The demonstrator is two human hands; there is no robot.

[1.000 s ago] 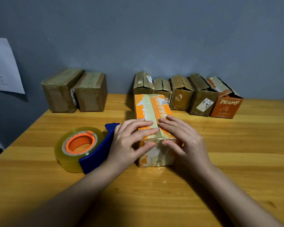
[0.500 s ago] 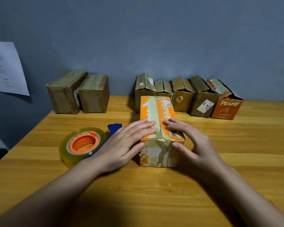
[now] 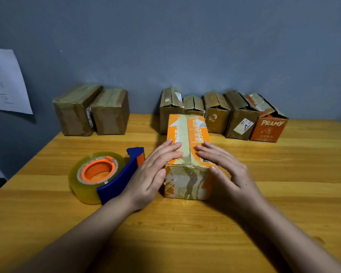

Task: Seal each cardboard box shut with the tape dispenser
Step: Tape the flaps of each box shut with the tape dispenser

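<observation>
An orange and white cardboard box (image 3: 187, 133) lies lengthwise on the wooden table (image 3: 185, 223), its top flaps closed under a strip of clear tape. My left hand (image 3: 156, 170) rests with straight fingers on the left half of the box's top, thumb against its near face. My right hand (image 3: 222, 166) lies flat on the right half, thumb at the near right corner. The tape dispenser (image 3: 104, 176), blue handle, orange hub, clear roll, lies on the table just left of my left hand, held by neither hand.
Against the blue wall stand two taped brown boxes (image 3: 91, 111) at the left and a row of several boxes (image 3: 222, 113) with loose flaps at the right, ending in an orange "PRAMY" box (image 3: 268, 127). A paper sheet (image 3: 6, 81) hangs on the left wall.
Both hands have slid apart on the box's top, from fingertips touching over the tape seam to each lying on its own half. The box and dispenser stayed put.
</observation>
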